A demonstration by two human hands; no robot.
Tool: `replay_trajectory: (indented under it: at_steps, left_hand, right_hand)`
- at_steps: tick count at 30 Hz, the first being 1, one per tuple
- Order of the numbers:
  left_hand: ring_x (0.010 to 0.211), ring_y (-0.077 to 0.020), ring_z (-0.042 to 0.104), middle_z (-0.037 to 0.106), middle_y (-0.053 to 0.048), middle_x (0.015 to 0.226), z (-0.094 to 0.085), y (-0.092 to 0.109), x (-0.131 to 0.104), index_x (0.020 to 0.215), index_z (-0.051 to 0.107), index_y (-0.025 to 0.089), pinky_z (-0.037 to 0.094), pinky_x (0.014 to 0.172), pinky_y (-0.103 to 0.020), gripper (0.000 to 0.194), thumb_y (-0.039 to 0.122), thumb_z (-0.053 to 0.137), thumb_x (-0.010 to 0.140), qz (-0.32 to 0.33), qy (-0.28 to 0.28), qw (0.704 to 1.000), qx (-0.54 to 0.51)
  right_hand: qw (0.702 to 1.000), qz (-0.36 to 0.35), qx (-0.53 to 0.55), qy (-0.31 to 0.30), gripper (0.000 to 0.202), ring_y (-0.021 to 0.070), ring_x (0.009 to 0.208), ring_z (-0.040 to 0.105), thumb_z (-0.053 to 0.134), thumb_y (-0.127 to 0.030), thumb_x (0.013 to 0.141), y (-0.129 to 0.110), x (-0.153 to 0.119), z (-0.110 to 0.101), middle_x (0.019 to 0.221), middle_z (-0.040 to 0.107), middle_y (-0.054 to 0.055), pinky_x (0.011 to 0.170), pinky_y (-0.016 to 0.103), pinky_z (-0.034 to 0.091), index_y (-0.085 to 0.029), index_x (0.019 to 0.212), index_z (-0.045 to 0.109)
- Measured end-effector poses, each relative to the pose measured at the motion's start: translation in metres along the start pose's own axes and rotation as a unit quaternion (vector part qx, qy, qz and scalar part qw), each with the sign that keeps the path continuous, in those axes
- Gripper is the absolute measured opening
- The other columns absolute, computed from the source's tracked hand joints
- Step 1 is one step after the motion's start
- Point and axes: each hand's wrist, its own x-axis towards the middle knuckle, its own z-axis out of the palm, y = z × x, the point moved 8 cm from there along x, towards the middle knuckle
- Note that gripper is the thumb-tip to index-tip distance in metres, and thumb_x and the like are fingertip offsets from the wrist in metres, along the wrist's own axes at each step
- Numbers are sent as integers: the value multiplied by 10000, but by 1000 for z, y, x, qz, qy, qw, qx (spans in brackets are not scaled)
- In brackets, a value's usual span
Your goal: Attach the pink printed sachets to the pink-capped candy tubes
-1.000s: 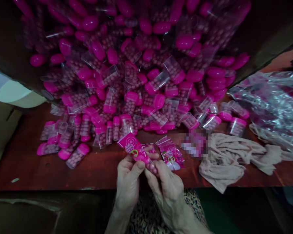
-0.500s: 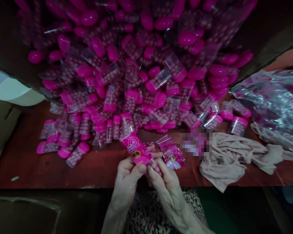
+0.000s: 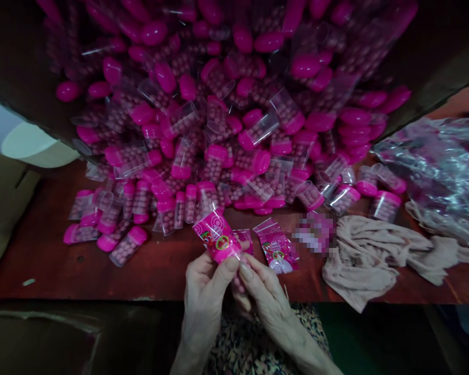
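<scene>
Over the front of the table, my left hand point(image 3: 208, 284) pinches a pink printed plastic sleeve point(image 3: 217, 235), its fingers closed round the lower part. My right hand point(image 3: 266, 294) is closed on a small clear tube of pink balls point(image 3: 238, 284), its thumb close to my left thumb. The tube meets the lower end of the sleeve; fingers hide how far one goes into the other. Just beyond my right hand lie flat printed sleeves point(image 3: 276, 249) on the table.
A big heap of clear tubes with pink caps point(image 3: 217, 156) fills the back of the red-brown table point(image 3: 82, 276). At the right lie a beige cloth point(image 3: 359, 260) and crumpled clear plastic point(image 3: 441, 166). A pale round container point(image 3: 39, 148) stands at left.
My right hand has shifted slightly down, and the tube in it has turned to point more downward. The sleeve has tilted a little in my left hand. The whole view has shifted slightly.
</scene>
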Motion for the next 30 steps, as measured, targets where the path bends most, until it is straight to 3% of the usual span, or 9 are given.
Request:
replay_trajectory:
  at_steps: [4, 8, 10, 13, 16, 21, 26, 30]
  left_hand:
    - [611, -142, 604, 697, -30, 697, -4, -4, -3, 802, 723, 163, 477, 600, -237, 157, 297, 676, 735, -7, 45, 998, 36]
    - [720, -175, 633, 720, -49, 783, 3, -5, -6, 860, 726, 168, 490, 735, -285, 174, 286, 655, 753, -15, 20, 1000, 5]
    - [709, -177, 637, 720, -57, 774, 6, -4, -5, 831, 728, 164, 494, 719, -283, 163, 284, 673, 735, -25, 2, 999, -22]
    - [642, -163, 624, 710, -65, 737, 4, 0, -3, 750, 721, 157, 498, 625, -265, 180, 329, 678, 724, -32, -7, 996, -87]
    - [583, -135, 591, 686, -58, 698, 1, 0, -3, 732, 705, 144, 494, 550, -245, 208, 350, 672, 727, -45, 8, 991, -125]
    - [450, -74, 468, 626, -16, 629, 7, -14, -11, 721, 681, 133, 407, 361, -179, 202, 334, 696, 703, -97, 11, 989, -115]
    - [389, -49, 411, 517, 31, 507, 17, -24, -13, 668, 678, 125, 400, 359, -174, 240, 361, 686, 712, -100, -35, 989, -101]
    - [356, -58, 442, 483, 37, 416, 18, -28, -16, 613, 654, 128, 387, 365, -167, 293, 404, 688, 703, -101, -57, 988, -101]
  right_hand:
    - [989, -67, -112, 74, 331, 82, 484, 358, 441, -526, 857, -8, -3, -7, 623, 403, -35, 417, 181, 339, -209, 781, 497]
    - [952, -137, -235, 142, 333, 119, 505, 409, 401, -515, 874, -25, -13, -13, 588, 445, -22, 462, 209, 390, -229, 753, 525]
    - [953, -144, -238, 123, 322, 119, 510, 433, 390, -493, 886, -30, -14, -13, 597, 471, -17, 469, 207, 402, -226, 782, 538]
    - [960, -140, -242, 35, 248, 122, 585, 498, 487, -446, 855, -34, -11, -6, 681, 536, -6, 530, 208, 439, -215, 880, 574]
    - [971, -112, -212, -15, 171, 95, 532, 493, 529, -359, 845, -32, -9, -2, 641, 531, -27, 511, 192, 432, -200, 878, 583]
    - [983, -108, -143, 49, 236, 56, 398, 448, 543, -331, 828, -27, -6, -10, 508, 501, -44, 382, 152, 367, -175, 652, 538]
    - [992, -61, -76, 83, 271, 43, 304, 425, 618, -328, 752, -15, -3, -18, 405, 503, -48, 314, 136, 339, -159, 549, 559]
    - [997, -14, 22, 67, 365, 36, 262, 414, 705, -366, 644, -5, -1, -17, 340, 497, -37, 279, 123, 321, -150, 403, 537]
